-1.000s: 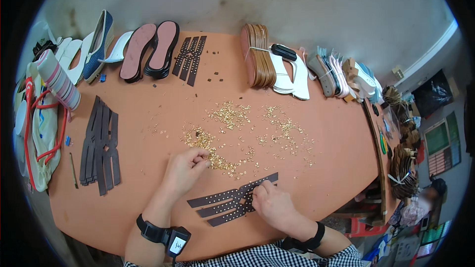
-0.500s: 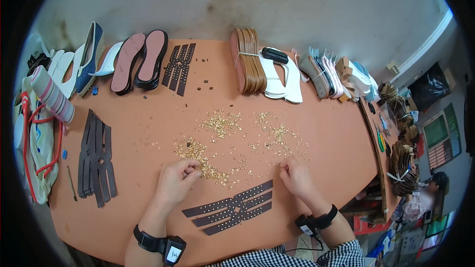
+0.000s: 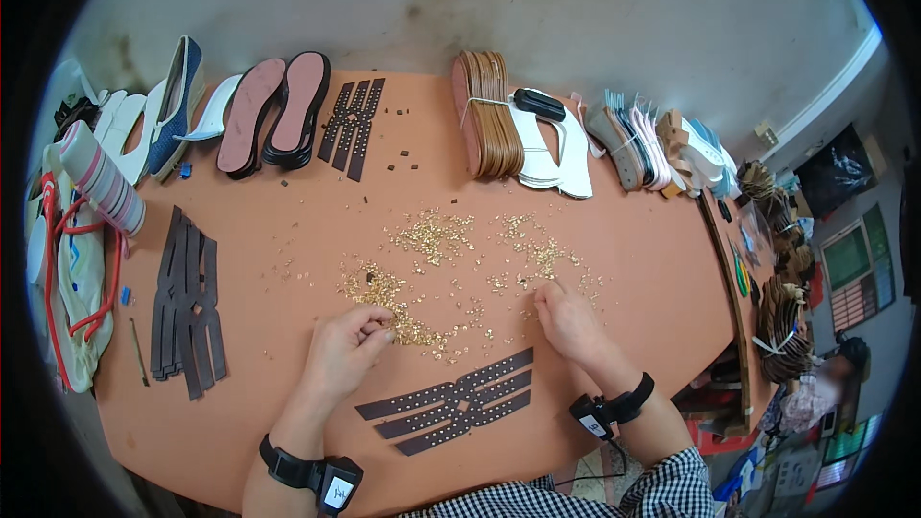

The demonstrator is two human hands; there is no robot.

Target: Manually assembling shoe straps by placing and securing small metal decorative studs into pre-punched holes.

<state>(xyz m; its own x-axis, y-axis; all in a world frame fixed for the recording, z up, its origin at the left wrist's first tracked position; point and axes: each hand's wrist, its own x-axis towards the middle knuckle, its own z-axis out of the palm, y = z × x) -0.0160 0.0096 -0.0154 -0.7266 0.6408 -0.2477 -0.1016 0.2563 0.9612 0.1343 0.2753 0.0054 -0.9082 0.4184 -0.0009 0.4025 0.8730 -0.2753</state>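
Observation:
My left hand (image 3: 347, 350) rests at the edge of a scatter of tiny gold metal studs (image 3: 414, 331), thumb and fingertips pinched together. My right hand (image 3: 573, 323) is also pinched, at the near side of the right-hand heap of studs (image 3: 547, 257). Whatever either pinch holds is too small or hidden to make out. Between my forearms lies a dark brown cut strap piece (image 3: 451, 401), its strips dotted with rows of light studs. Another heap of gold studs (image 3: 432, 236) spreads farther back.
A stack of plain dark strap pieces (image 3: 182, 312) lies left, beside a thin stick (image 3: 140, 353). Along the back stand pink-topped soles (image 3: 295, 113), a studded strap piece (image 3: 351, 129), tied brown soles (image 3: 494, 115) and white cut pieces (image 3: 566, 153). A person (image 3: 811, 393) sits far right.
My right hand has moved away from me to the right-hand stud heap, staying pinched. My left hand has hardly moved. The view has shifted slightly.

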